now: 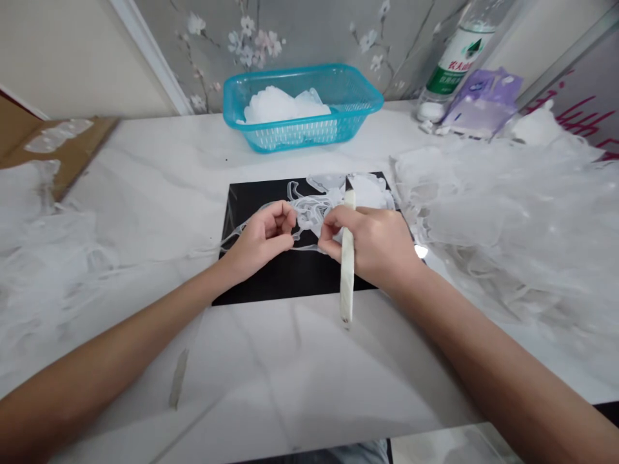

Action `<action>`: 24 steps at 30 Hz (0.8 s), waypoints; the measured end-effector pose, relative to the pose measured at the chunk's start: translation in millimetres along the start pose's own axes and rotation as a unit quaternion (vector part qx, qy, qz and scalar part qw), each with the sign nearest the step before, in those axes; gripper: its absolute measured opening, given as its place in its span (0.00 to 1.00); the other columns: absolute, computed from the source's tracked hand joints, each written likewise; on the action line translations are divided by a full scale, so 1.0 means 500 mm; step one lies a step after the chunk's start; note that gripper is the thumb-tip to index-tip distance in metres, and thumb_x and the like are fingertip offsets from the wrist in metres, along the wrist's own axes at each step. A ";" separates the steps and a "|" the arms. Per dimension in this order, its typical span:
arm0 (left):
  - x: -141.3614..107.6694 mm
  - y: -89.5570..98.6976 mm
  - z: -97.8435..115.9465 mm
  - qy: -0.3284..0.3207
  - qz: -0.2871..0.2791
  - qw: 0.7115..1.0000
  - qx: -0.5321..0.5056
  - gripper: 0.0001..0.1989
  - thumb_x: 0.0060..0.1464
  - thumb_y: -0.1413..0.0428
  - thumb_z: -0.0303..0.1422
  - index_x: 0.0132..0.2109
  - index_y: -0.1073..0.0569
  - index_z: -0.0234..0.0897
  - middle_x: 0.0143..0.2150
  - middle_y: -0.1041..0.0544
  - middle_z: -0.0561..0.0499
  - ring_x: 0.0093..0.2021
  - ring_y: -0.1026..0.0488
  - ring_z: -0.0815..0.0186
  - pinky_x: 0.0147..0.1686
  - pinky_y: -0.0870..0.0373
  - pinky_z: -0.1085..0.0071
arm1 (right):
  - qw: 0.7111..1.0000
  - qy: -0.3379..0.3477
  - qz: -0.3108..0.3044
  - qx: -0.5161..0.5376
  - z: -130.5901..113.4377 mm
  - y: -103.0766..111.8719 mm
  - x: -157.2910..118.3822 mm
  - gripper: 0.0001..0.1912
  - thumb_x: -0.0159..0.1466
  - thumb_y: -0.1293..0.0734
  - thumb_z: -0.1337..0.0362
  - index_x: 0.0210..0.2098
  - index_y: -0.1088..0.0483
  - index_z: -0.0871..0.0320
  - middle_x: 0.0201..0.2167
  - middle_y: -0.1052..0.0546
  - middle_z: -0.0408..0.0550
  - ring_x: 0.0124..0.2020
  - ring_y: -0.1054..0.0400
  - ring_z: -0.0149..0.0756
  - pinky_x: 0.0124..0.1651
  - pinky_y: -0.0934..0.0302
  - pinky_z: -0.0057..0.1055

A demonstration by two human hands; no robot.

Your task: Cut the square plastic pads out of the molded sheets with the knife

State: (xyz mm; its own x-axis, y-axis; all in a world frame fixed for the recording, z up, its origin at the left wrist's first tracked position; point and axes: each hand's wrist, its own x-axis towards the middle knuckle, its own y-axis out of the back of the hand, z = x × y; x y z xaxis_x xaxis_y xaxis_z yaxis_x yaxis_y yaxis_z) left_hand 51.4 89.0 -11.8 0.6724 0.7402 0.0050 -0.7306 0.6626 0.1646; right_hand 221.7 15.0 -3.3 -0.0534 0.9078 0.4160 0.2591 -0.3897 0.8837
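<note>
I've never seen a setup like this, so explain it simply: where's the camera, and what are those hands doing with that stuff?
There's no machine here, just a person's two bare hands. The single picture comes from a camera worn on the head, looking forward and down.

The right hand holds a slim, pale-handled tool with a dark tip. The left hand is curled beside thin, whitish strands; whether it pinches any is unclear. Those lie on a black mat on a white, marbled table.

Behind the mat is a blue basket with white pieces inside. Filmy white heaps lie at both sides.
</note>
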 end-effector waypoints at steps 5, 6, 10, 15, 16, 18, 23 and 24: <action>0.000 -0.014 0.012 0.018 0.045 0.998 0.046 0.10 0.50 0.43 0.37 0.30 0.36 0.36 0.26 0.36 0.57 0.22 0.40 0.75 0.21 0.42 0.76 | 0.996 0.088 0.003 0.012 0.003 -0.001 -0.005 0.08 0.55 0.40 0.67 0.26 0.28 0.58 0.19 0.26 0.41 0.18 0.38 0.27 0.22 0.59 0.25; 0.000 -0.016 0.013 0.022 0.059 0.996 0.059 0.12 0.49 0.42 0.38 0.29 0.35 0.36 0.25 0.36 0.57 0.22 0.41 0.75 0.21 0.42 0.76 | 0.995 0.097 0.006 0.009 0.004 0.000 -0.005 0.08 0.55 0.39 0.67 0.25 0.29 0.57 0.18 0.27 0.41 0.17 0.39 0.27 0.21 0.59 0.25; 0.001 -0.015 0.012 0.035 0.066 0.993 0.092 0.13 0.47 0.40 0.40 0.27 0.32 0.35 0.24 0.34 0.56 0.21 0.40 0.75 0.21 0.43 0.76 | 0.995 0.098 -0.010 -0.010 0.004 0.003 -0.005 0.08 0.56 0.40 0.67 0.27 0.29 0.58 0.19 0.27 0.42 0.18 0.40 0.27 0.22 0.60 0.26; 0.001 -0.007 0.015 0.034 0.001 0.994 0.101 0.13 0.53 0.44 0.40 0.28 0.29 0.35 0.19 0.34 0.57 0.19 0.41 0.75 0.20 0.45 0.76 | 0.995 0.095 -0.023 -0.033 0.007 0.004 -0.004 0.11 0.60 0.41 0.62 0.30 0.28 0.58 0.20 0.27 0.44 0.19 0.40 0.28 0.23 0.61 0.27; 0.001 -0.007 0.016 0.030 -0.006 0.995 0.100 0.13 0.53 0.44 0.40 0.28 0.29 0.35 0.19 0.34 0.57 0.20 0.40 0.75 0.21 0.45 0.76 | 0.994 0.099 -0.022 -0.040 0.007 0.003 -0.005 0.13 0.61 0.40 0.59 0.31 0.27 0.58 0.20 0.27 0.45 0.19 0.40 0.29 0.23 0.62 0.27; 0.000 -0.007 0.017 0.024 -0.016 0.995 0.099 0.13 0.54 0.45 0.40 0.27 0.30 0.35 0.20 0.34 0.57 0.20 0.39 0.74 0.21 0.44 0.77 | 0.993 0.106 -0.022 -0.049 0.008 0.001 -0.005 0.15 0.62 0.40 0.56 0.33 0.27 0.59 0.20 0.27 0.45 0.18 0.40 0.29 0.23 0.63 0.27; 0.000 -0.006 0.017 0.023 -0.025 0.994 0.103 0.14 0.55 0.46 0.39 0.27 0.32 0.35 0.20 0.34 0.57 0.21 0.39 0.74 0.23 0.42 0.77 | 0.994 0.094 -0.025 -0.049 0.010 -0.001 -0.005 0.15 0.65 0.43 0.60 0.36 0.26 0.57 0.21 0.26 0.45 0.19 0.40 0.29 0.23 0.63 0.27; 0.000 -0.006 0.016 0.022 -0.029 0.994 0.104 0.14 0.55 0.46 0.39 0.27 0.32 0.35 0.20 0.34 0.57 0.22 0.39 0.74 0.24 0.42 0.77 | 0.994 0.094 -0.030 -0.051 0.010 0.000 -0.004 0.15 0.65 0.43 0.60 0.36 0.26 0.57 0.21 0.27 0.45 0.19 0.40 0.29 0.23 0.63 0.27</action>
State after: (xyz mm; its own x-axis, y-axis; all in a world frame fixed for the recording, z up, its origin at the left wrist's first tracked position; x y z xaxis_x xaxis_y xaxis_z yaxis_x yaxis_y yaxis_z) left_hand 54.7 86.2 -4.5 0.7040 0.7082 -0.0532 -0.6468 0.6703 0.3639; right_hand 226.7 14.0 -5.4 -0.2480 0.8884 0.3862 0.1507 -0.3585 0.9213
